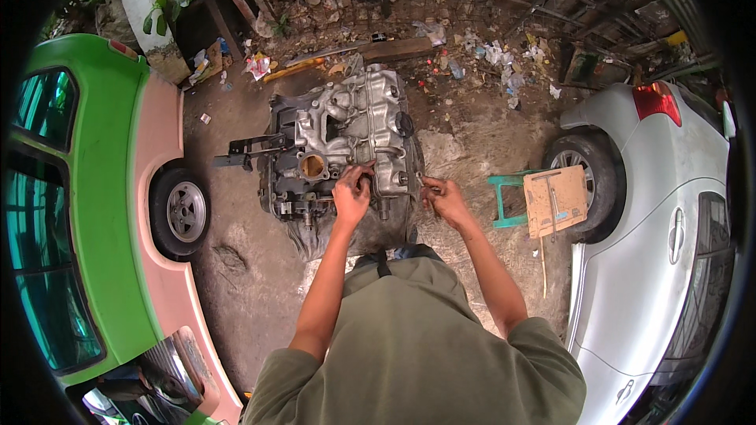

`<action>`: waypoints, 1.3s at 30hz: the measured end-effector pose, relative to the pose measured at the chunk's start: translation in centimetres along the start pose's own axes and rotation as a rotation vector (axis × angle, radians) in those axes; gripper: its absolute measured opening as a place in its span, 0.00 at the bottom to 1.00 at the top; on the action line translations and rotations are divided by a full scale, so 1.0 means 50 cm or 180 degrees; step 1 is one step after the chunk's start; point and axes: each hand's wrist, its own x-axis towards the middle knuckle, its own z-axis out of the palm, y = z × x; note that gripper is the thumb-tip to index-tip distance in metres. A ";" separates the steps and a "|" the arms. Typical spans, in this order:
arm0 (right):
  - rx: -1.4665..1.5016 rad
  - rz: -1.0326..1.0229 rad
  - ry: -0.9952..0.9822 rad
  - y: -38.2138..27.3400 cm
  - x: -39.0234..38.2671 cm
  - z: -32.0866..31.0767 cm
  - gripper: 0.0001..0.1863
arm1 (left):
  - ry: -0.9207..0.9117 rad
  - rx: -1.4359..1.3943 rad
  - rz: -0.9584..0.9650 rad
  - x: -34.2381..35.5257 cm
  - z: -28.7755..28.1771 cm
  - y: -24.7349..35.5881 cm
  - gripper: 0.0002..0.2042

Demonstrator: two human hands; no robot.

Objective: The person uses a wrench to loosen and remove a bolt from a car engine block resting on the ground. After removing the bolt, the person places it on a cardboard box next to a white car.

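Observation:
A greasy metal car engine point(358, 122) stands on the ground in front of me, with a silver ribbed cover and a round intake opening point(313, 165) on its left part. My left hand point(352, 195) rests at the near side of the cover, fingers bent and pressed against the metal; whatever they pinch is hidden. Just off the engine's right near corner, my right hand point(446, 203) is closed with thumb and fingers together. A slim metal tool point(420, 179) with a ring-like end pokes out of it, too small to name surely.
A green and pink vehicle point(161, 122) stands close on the left, a silver car point(630, 283) on the right. Beside the silver car's wheel is a green plastic stool point(504, 201) with a brown board point(539, 205) and metal rods. Litter point(500, 55) and a wooden plank point(398, 49) lie behind the engine.

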 end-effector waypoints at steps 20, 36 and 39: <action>0.0249 0.0463 0.0107 -0.049 -0.021 0.115 0.13 | -0.0059 -0.0034 0.0205 0.001 -0.005 -0.006 0.10; 0.1013 0.0771 0.0143 -0.070 -0.008 0.116 0.29 | -0.0171 -0.0120 0.0112 0.002 -0.010 -0.004 0.11; 0.1160 0.0913 0.0199 -0.090 -0.017 0.116 0.29 | -0.0196 -0.0086 0.0055 0.003 -0.015 0.001 0.11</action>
